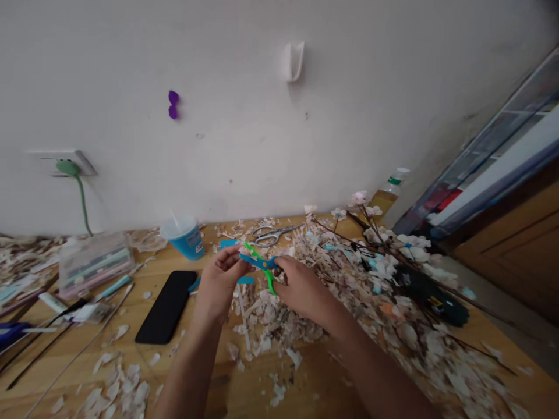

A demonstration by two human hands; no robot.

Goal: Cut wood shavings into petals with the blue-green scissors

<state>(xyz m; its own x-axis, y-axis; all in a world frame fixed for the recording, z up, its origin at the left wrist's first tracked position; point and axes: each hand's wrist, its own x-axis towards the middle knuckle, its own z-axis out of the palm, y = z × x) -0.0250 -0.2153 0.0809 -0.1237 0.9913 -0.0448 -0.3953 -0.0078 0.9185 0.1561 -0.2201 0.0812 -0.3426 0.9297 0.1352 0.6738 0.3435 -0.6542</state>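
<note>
My right hand (297,282) grips a pair of plastic scissors (264,265) with one blue half and one green half, their blades parted and pointing left. My left hand (220,279) is closed in a pinch right at the blades. What lies between its fingertips is small and pale, too unclear to name. Blue strips (245,280) lie on the table behind and beside the left hand. Under and around both hands spreads a heap of pale, dry petal-like scraps (283,317).
A black phone (166,307) lies left of my left arm. Behind it stands a blue cup (184,237). Metal scissors (271,234) rest near the wall. Flower branches (384,256) and a bottle (388,192) are at right; a clear pen case (95,263) and cables are at left.
</note>
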